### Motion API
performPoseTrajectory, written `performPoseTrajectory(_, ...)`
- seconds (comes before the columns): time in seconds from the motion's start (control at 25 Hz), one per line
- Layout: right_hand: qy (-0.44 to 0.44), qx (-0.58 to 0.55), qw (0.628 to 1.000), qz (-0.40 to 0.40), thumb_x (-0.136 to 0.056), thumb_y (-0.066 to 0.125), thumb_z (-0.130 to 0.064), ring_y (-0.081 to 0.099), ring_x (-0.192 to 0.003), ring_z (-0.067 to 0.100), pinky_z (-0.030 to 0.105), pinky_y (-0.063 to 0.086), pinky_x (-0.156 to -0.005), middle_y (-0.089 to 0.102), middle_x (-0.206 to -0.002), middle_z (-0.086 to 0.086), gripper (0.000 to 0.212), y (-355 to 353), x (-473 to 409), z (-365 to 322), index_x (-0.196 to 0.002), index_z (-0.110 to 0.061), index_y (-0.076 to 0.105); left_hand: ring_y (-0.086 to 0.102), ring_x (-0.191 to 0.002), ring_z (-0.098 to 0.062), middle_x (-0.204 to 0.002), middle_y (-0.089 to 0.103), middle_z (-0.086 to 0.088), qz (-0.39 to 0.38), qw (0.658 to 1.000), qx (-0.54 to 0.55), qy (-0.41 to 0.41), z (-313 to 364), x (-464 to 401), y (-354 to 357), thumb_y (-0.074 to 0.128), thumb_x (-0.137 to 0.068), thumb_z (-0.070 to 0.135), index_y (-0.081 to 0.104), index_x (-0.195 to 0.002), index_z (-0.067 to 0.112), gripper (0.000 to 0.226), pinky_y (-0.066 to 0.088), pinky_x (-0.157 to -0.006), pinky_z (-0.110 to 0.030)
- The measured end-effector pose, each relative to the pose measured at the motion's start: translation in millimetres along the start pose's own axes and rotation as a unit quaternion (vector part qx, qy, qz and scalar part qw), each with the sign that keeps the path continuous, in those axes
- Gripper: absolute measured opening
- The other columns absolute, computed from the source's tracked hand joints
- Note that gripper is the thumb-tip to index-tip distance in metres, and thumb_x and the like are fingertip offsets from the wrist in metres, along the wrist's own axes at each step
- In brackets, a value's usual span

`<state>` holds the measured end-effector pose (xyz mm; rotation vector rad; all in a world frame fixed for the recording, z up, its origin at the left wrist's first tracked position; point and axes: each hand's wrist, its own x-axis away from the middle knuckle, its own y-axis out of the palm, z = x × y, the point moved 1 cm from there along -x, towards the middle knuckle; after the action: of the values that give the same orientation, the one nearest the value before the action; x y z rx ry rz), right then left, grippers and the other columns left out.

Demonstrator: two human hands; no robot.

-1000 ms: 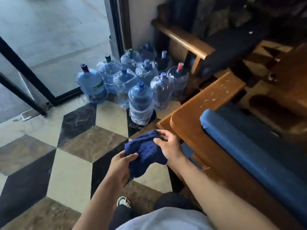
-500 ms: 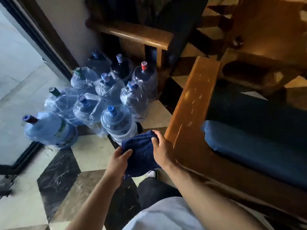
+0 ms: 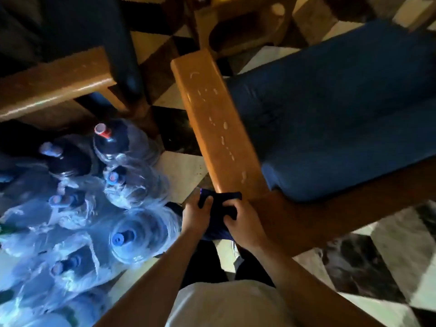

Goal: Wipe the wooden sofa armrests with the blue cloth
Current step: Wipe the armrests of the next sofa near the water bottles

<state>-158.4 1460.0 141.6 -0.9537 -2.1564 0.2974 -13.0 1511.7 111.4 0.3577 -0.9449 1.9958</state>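
Observation:
A dark blue cloth [image 3: 218, 208] is bunched between both hands at the near end of a wooden sofa armrest [image 3: 217, 128]. My left hand [image 3: 194, 214] grips the cloth's left side and my right hand [image 3: 245, 223] grips its right side. The cloth's far edge rests on the armrest's near end. The armrest runs away from me and carries several pale spots along its top. A second wooden armrest [image 3: 54, 83] of another seat lies at the upper left.
Several large water bottles [image 3: 132, 232] wrapped in plastic crowd the floor to the left. The sofa's blue seat cushion [image 3: 342, 119] lies right of the armrest. A wooden table [image 3: 238, 24] stands beyond. The floor [image 3: 389, 251] is checkered tile.
The view has swung right and down over the armrest. Both hands carried the cloth forward and right, from beside the armrest to its near end.

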Motion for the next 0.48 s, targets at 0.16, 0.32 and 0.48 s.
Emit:
performPoseTrajectory(0.16, 0.088, 0.028, 0.994, 0.059, -0.095, 0.061, -0.016, 0.048, -0.133, 0.024, 0.028, 0.036, -0.109, 0.051, -0.144, 0.01, 0.051, 35, -13, -3, -0.144, -0.017, 0.05, 0.068, -0.095, -0.034, -0.1, 0.073, -0.016, -0.148, 0.98, -0.123, 0.042, -4, -68, -3, 0.067, -0.094, 0.023, 0.067, -0.112, 0.004, 0.026, 0.055, -0.081, -0.04)
performPoseTrajectory(0.32, 0.221, -0.122, 0.962, 0.1, -0.096, 0.06, -0.009, 0.046, -0.138, 0.028, 0.03, 0.035, -0.111, 0.049, -0.149, 0.013, 0.056, 68, -9, -8, -0.15, -0.014, 0.045, 0.058, -0.08, -0.018, -0.086, 0.061, 0.003, -0.257, 0.928, -0.247, 0.11, 14, -99, -16, 0.068, -0.089, 0.016, 0.058, -0.102, 0.015, 0.016, 0.038, -0.059, -0.019)
performPoseTrajectory(0.48, 0.292, -0.297, 0.864, 0.283, -0.095, 0.054, 0.005, 0.052, -0.134, 0.033, 0.034, 0.039, -0.113, 0.054, -0.146, 0.015, 0.052, 86, -6, -8, -0.145, -0.013, 0.051, 0.056, -0.078, -0.019, -0.082, 0.057, 0.003, -0.348, 0.874, -0.292, 0.174, 37, -95, -13, 0.063, -0.082, 0.001, 0.056, -0.1, 0.008, 0.021, 0.04, -0.055, -0.016)
